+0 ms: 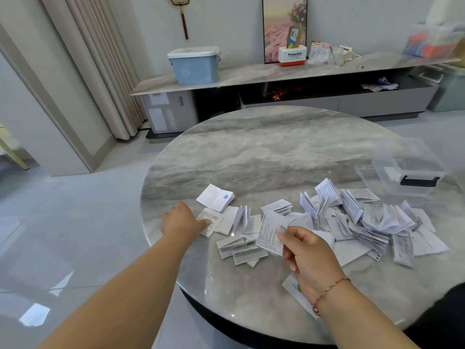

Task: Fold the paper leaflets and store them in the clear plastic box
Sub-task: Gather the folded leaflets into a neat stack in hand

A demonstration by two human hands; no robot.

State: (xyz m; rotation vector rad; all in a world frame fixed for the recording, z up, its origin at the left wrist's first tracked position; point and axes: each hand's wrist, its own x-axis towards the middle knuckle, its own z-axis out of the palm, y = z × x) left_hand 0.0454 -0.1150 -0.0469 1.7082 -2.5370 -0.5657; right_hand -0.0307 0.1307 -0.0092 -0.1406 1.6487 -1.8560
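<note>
Grey-veined stone on the round table (264, 152), strewn across its near half with white paper leaflets. Right grip (309, 250) clenched on one printed sheet, the held leaflet (270, 235), pinched between thumb and fingers and lifted just above the others. Left grip (181, 221) stretched out to the far-left leaflet (210, 221), fingertips on its near edge; cannot tell whether pinching it or only pressing it flat. Thickest part of the loose pile (352, 217) to the right, many pieces half-sprung open and leaning on each other.

Risks, as judged from here:
- Thin paper held by one corner only: likely to droop or slip out if swung towards the box.
- Smooth polished table: could let the far-left leaflet slide away under a push rather than come up, and that one lies close to the table's left rim.
- Springy folds: likely to reopen once released, so a loosely creased piece may not stay flat in the box.
- Edge leaflet (294, 288) lying under the right wrist, close to the near rim; could be swept to the floor by a forearm.
- Box well apart from both grips, beyond the pile; a reach across may drag sleeve or wrist through the heap.

Containers: clear plastic box (407, 170) at the table's far right, black handle towards the camera, open-topped as far as can be seen, a clear lid-like piece (364, 172) just beside it. Something pale inside, too faint to identify. Blue lidded bin (195, 66) on the sideboard, shut, contents hidden.
</note>
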